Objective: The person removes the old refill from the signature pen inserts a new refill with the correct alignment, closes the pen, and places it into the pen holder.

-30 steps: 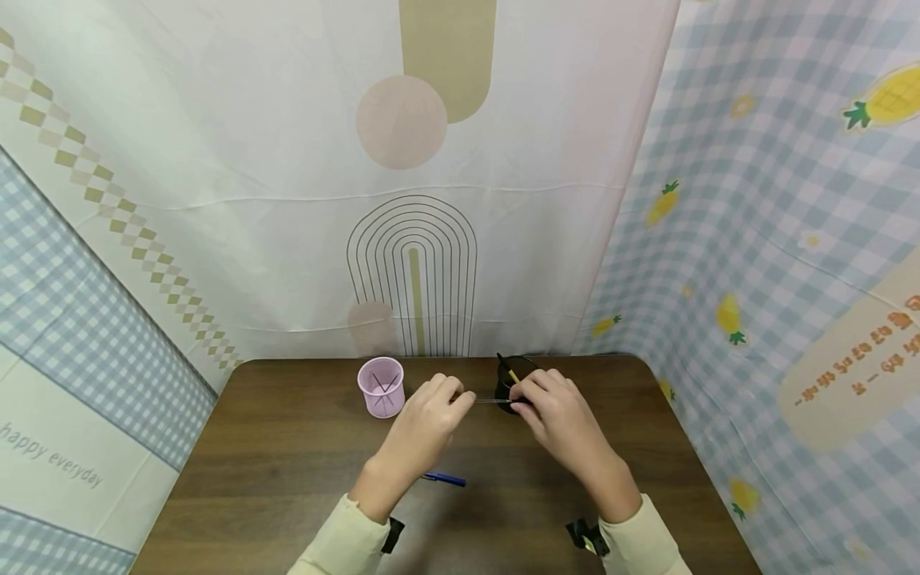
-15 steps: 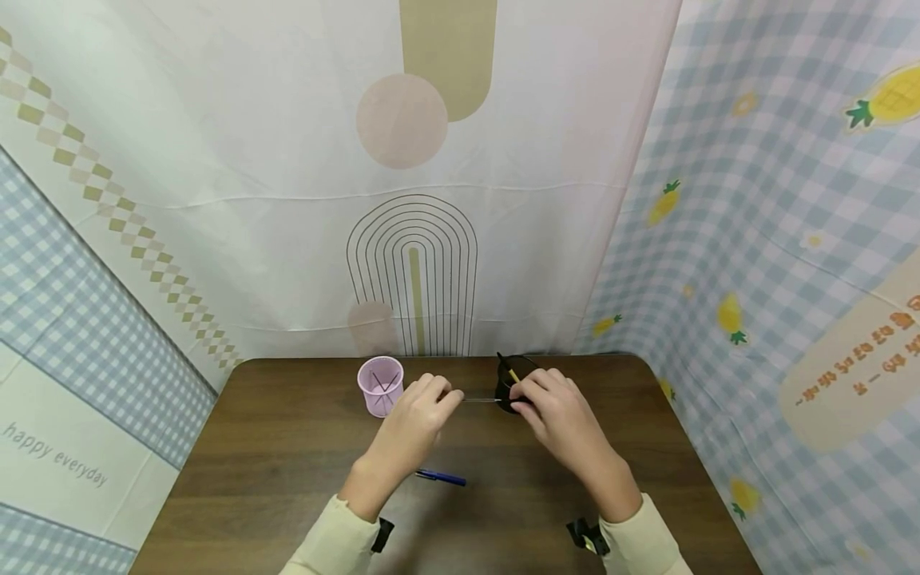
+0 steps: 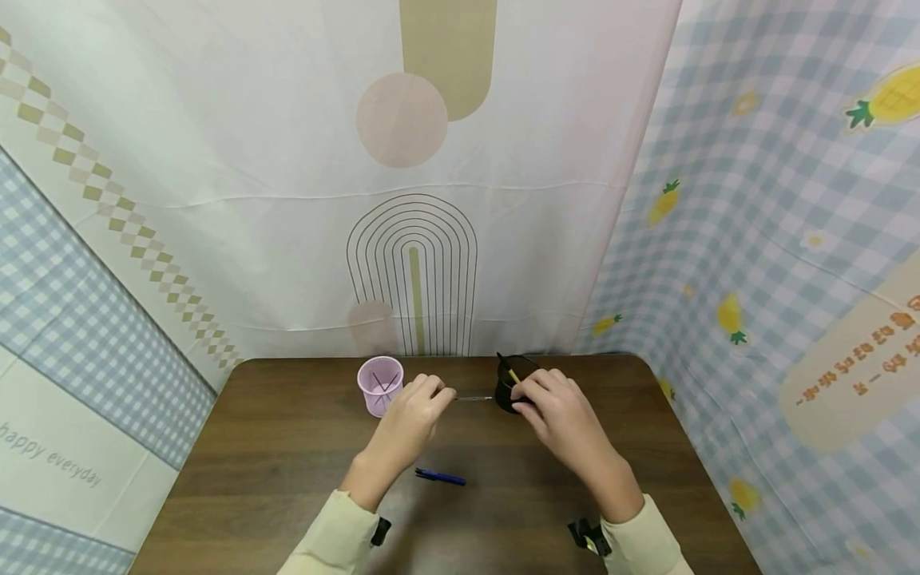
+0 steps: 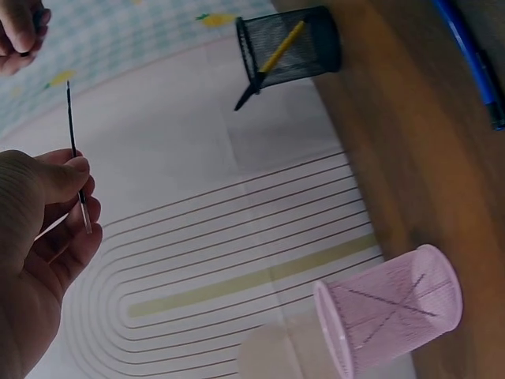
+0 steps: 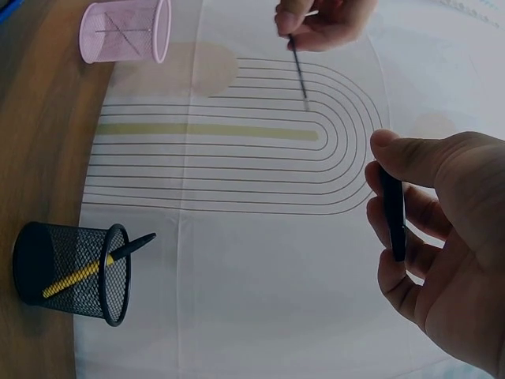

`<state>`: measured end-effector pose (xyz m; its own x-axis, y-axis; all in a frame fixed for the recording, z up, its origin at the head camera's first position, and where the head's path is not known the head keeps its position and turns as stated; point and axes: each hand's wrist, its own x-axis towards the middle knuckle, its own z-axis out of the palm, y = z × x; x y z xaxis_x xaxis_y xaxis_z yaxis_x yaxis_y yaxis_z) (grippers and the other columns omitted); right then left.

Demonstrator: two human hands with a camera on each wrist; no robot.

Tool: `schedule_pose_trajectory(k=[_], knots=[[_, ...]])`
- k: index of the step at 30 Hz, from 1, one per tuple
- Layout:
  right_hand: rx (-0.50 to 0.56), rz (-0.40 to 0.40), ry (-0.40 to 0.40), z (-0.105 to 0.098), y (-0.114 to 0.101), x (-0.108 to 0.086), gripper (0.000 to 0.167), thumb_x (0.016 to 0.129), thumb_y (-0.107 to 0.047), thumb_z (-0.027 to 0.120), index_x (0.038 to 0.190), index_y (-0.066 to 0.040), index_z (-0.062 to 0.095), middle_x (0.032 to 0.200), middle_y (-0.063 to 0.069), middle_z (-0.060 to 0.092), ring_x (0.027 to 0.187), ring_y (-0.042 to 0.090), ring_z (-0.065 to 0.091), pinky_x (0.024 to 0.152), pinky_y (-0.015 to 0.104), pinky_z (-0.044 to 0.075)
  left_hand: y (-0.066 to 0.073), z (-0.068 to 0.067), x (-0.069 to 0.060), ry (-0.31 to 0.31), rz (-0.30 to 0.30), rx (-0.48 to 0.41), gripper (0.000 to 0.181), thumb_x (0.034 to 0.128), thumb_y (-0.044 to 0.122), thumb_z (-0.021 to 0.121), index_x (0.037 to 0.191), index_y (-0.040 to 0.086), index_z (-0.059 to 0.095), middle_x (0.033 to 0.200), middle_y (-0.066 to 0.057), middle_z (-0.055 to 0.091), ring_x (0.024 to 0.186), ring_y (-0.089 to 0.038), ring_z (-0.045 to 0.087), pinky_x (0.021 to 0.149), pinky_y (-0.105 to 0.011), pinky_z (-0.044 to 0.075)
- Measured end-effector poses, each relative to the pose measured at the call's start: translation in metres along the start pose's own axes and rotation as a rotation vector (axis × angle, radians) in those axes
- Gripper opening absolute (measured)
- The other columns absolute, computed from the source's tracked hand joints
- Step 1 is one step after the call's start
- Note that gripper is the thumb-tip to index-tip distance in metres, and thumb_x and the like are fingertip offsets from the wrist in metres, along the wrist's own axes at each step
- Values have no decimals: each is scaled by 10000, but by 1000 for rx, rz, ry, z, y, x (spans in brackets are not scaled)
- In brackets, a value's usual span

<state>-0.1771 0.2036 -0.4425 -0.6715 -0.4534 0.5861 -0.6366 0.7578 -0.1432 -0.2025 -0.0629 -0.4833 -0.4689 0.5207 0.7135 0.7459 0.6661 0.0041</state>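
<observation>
My left hand (image 3: pixel 406 423) pinches a thin pen refill (image 4: pixel 72 122) between thumb and fingers. The refill is dark along most of its length, with a clear end by the fingers, and it points toward the other hand. In the right wrist view, my right hand (image 5: pixel 442 229) grips a short black pen barrel (image 5: pixel 393 213). Refill and barrel are apart, with a small gap between them. Behind the right hand stands a black mesh pen cup (image 5: pixel 47 245), holding a yellow and black pen (image 5: pixel 75 279). The left hand is close to a pink mesh cup (image 3: pixel 370 405).
A blue pen (image 3: pixel 441 477) lies on the brown wooden table (image 3: pixel 266 447), between the forearms and nearer the front. Printed cloth (image 3: pixel 287 263) hangs behind the table and along its sides. Dark crossed lines show in the pink cup's mesh.
My left hand has moved left, away from the right hand. The refill, which earlier reached the right hand's fingers, now stands clear of the barrel. The right hand has barely moved.
</observation>
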Motion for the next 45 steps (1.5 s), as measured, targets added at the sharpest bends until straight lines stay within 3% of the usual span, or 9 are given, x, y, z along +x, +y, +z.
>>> schedule_pose_trajectory(k=[5, 13, 20, 27, 37, 45], knots=[[4, 7, -6, 0, 0, -1, 161, 861, -177, 831, 964, -178, 707, 982, -49, 661, 866, 161, 586, 737, 359, 498, -5, 13, -7, -33, -21, 7, 219, 853, -105, 629, 971, 70, 689, 874, -30, 595, 774, -205, 563, 645, -312, 481], [4, 17, -17, 1, 1, -4, 159, 862, -184, 830, 965, -183, 708, 981, -55, 659, 879, 156, 591, 745, 364, 507, -10, 31, -15, -77, -23, 48, 286, 764, -120, 694, 962, 86, 672, 866, -24, 585, 787, -211, 569, 664, -320, 499], [1, 14, -12, 0, 1, -4, 165, 860, -182, 833, 965, -182, 706, 977, -51, 660, 880, 159, 594, 752, 368, 512, -12, 45, -20, -128, -45, 53, 291, 745, -117, 721, 938, 92, 659, 866, -23, 599, 791, -218, 585, 683, -334, 516], [4, 14, -12, 0, 1, -4, 163, 860, -180, 832, 963, -185, 705, 972, -55, 655, 875, 156, 590, 738, 359, 502, -16, 56, -19, -170, -21, 92, 332, 692, -118, 765, 919, 90, 640, 863, -29, 597, 793, -222, 583, 688, -326, 506], [15, 18, -25, 1, 0, -5, 147, 867, -181, 826, 966, -181, 717, 973, -60, 654, 880, 152, 587, 743, 357, 503, -21, 75, -26, -259, -52, 97, 344, 698, -87, 798, 968, 87, 676, 891, -50, 608, 792, -231, 613, 681, -346, 530], [13, 2, -15, 2, 1, -5, 166, 855, -168, 836, 963, -193, 712, 969, -62, 653, 871, 151, 585, 735, 354, 501, -24, 92, -36, -281, -72, 86, 284, 761, -61, 783, 976, 94, 682, 897, -51, 616, 778, -241, 628, 640, -364, 550]])
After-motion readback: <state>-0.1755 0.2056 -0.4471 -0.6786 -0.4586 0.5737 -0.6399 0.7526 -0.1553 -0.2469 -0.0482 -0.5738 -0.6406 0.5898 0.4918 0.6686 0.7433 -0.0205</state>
